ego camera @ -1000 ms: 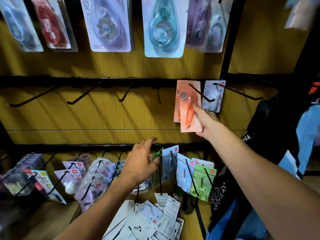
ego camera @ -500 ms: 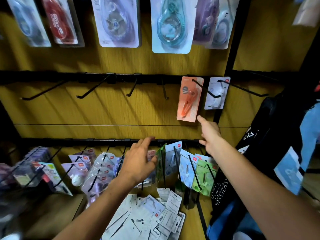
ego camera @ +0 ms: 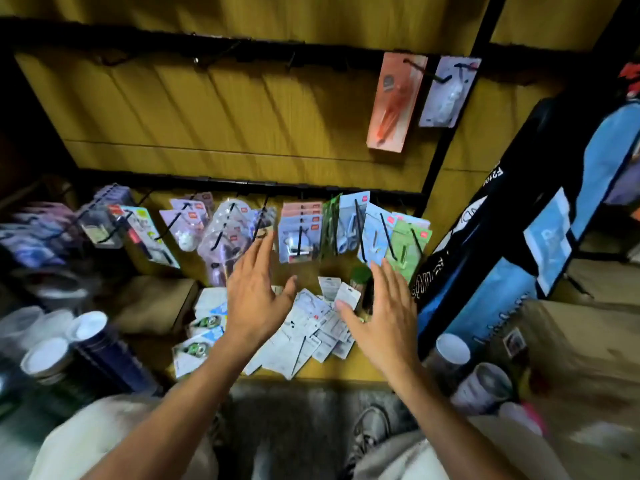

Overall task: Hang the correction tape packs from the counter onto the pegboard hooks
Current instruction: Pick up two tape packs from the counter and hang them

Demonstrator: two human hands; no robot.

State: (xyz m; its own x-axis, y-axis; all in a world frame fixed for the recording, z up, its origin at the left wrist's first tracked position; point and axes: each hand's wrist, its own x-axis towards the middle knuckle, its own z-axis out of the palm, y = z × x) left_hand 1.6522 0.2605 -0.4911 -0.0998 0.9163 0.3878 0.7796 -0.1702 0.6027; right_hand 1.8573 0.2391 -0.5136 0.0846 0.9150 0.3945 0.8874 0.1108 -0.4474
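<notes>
I am facing the pegboard (ego camera: 242,112), and its upper row of hooks (ego camera: 211,58) is mostly bare, with only an orange pack (ego camera: 393,102) and a pale pack (ego camera: 450,91) hanging at the far right. The lower row is crowded with hanging packs (ego camera: 298,230), and that is the first risk I am weighing: reaching past them could be knocking a card off its hook.

Below it, the tabletop (ego camera: 346,370) is carrying the loose pile of correction tape packs (ego camera: 311,330), lying overlapped and fanned at odd angles, between my two hands. Because the cards are lying flat and sliding over one another, I am probably going to pinch two at once, or push the pile toward the near edge, where packs could be slipping off to the floor.

My left hand (ego camera: 252,299) is hovering over the left of the pile, grip wide, fingers spread and holding nothing. My right hand (ego camera: 377,320) is hovering at the right of the pile, grip wide as well, empty. The picture is blurring, so I am moving fast, I judge, and a hasty grab could be bending a card or missing its hang hole later.
</notes>
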